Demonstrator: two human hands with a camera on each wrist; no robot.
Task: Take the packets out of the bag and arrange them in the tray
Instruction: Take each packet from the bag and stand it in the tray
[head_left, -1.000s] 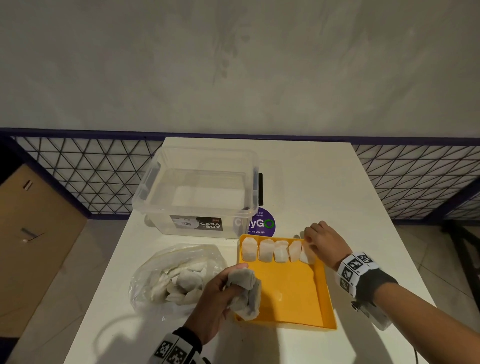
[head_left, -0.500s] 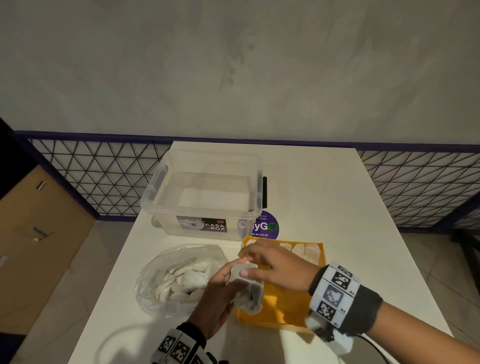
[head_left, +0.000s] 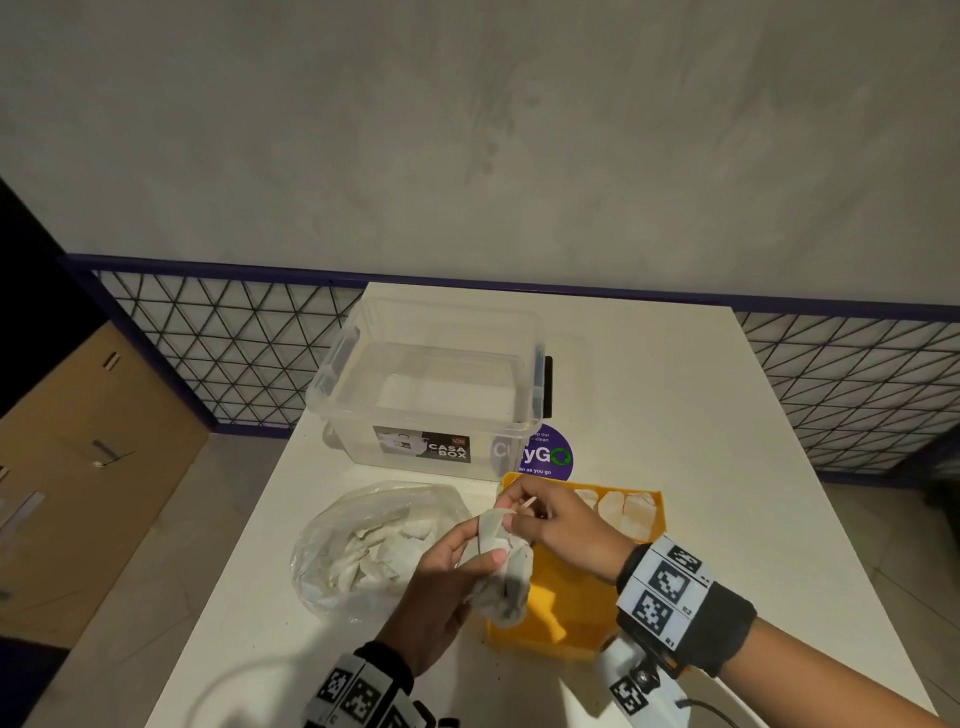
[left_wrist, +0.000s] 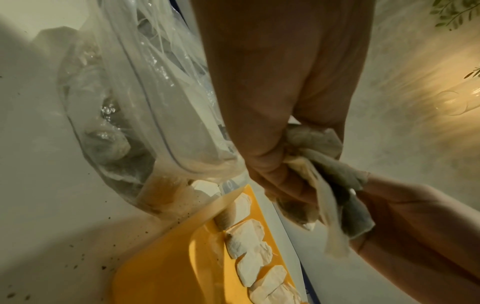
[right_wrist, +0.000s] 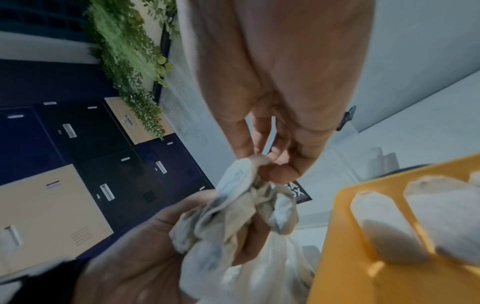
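Observation:
My left hand (head_left: 457, 566) grips a bunch of white packets (head_left: 506, 582) over the near-left corner of the orange tray (head_left: 576, 613). Reaching across from the right, my right hand (head_left: 540, 519) pinches the top packet (head_left: 491, 522) of that bunch between thumb and fingertips; the right wrist view shows the pinch on the packet (right_wrist: 246, 170). A row of packets (head_left: 623, 512) lies along the tray's far edge, also seen as packets (left_wrist: 249, 246) in the left wrist view. The clear plastic bag (head_left: 363, 551) with more packets lies left of the tray.
A clear storage box (head_left: 431, 384), open and labelled CASA BOX, stands behind the bag and tray. A purple round sticker (head_left: 545, 457) lies on the white table (head_left: 701, 441) beside it. Wire mesh railing runs behind the table's far edge.
My right hand left the packet row at the tray's far edge, crossed to the left hand, and now pinches a packet from the bunch. The left hand lifted slightly.

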